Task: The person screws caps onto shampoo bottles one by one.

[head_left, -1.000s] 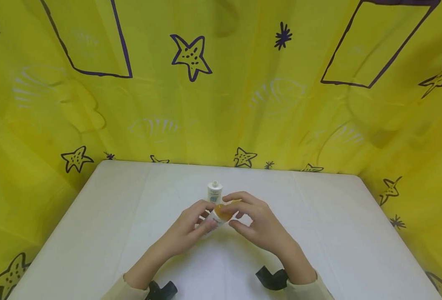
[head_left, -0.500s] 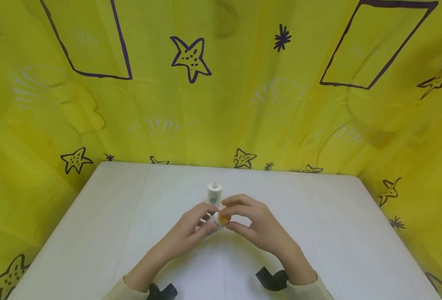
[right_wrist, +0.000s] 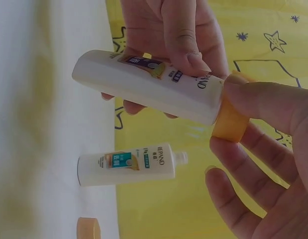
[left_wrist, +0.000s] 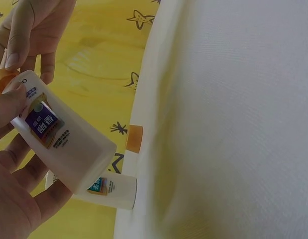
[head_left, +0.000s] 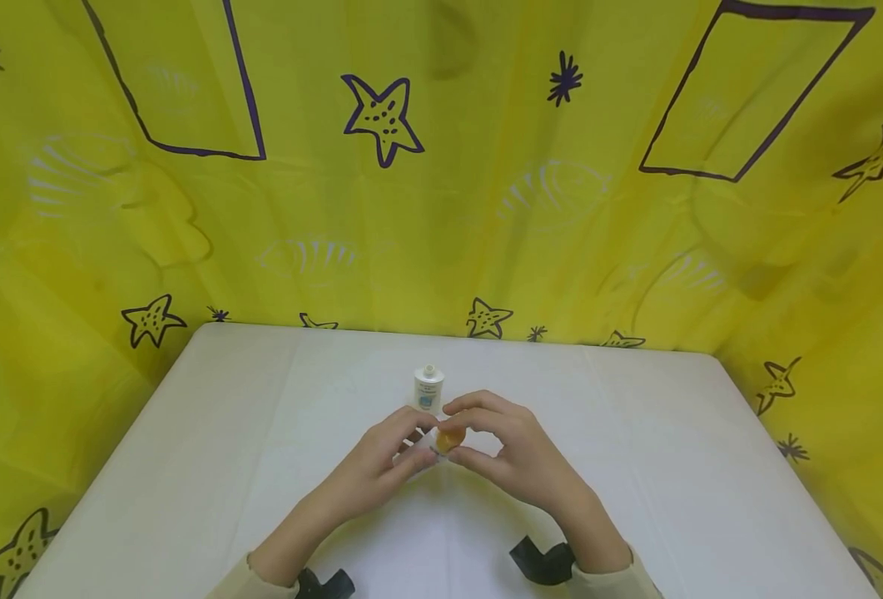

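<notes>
My left hand (head_left: 377,459) grips a white shampoo bottle (right_wrist: 158,89) round its body, thumb on the front label. The bottle is tilted, its orange cap (right_wrist: 229,119) toward my right hand (head_left: 512,441). That hand pinches the cap between thumb and fingers; the cap sits on the bottle's top end. Just beyond the hands, a second white shampoo bottle (head_left: 429,391) stands upright on the table, its narrow neck bare. Beside it lies a loose orange cap (left_wrist: 134,138), seen in both wrist views and hidden behind the hands in the head view.
A white cloth covers the table (head_left: 321,366). Behind it hangs a yellow curtain (head_left: 441,233) printed with starfish and fish. Black wrist mounts (head_left: 544,561) stick out under both forearms, close over the table.
The right thumb has come in against the cap, which the right fingers now pinch. The held bottle has tilted, its cap turning more toward the head camera. The standing bottle stays put.
</notes>
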Motion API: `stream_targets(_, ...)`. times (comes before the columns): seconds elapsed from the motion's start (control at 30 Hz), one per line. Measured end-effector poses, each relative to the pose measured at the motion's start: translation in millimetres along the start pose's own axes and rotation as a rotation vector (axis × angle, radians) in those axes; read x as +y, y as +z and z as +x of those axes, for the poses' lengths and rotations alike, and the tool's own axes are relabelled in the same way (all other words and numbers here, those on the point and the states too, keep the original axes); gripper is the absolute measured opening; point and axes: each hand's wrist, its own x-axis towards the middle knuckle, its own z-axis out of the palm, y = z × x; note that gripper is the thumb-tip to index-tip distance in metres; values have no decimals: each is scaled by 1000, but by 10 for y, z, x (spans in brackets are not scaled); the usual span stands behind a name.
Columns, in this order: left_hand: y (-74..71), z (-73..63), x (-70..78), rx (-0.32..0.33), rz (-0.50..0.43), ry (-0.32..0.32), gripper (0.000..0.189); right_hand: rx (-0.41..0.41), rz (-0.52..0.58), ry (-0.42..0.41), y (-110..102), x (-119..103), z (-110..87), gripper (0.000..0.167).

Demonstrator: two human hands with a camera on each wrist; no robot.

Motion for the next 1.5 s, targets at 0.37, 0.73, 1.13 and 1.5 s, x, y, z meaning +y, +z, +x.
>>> stream_targets(0.37,-33,1,21,4,-10,-26,33,-20,22,37,-25,-22,16,38)
stream_targets(0.73,-23,-1,-8,-5,-59,-28,24,-34,44,-1,-39,-30,3,44)
stream_targets(1.13,-83,-12,16,-142,-219,-87,22,-109,49,-47,-102,-2,-14,36)
stream_targets(1.5,-87,-2,27,-194,-312,-142,24,-107,142,-129,-82,37,11,32)
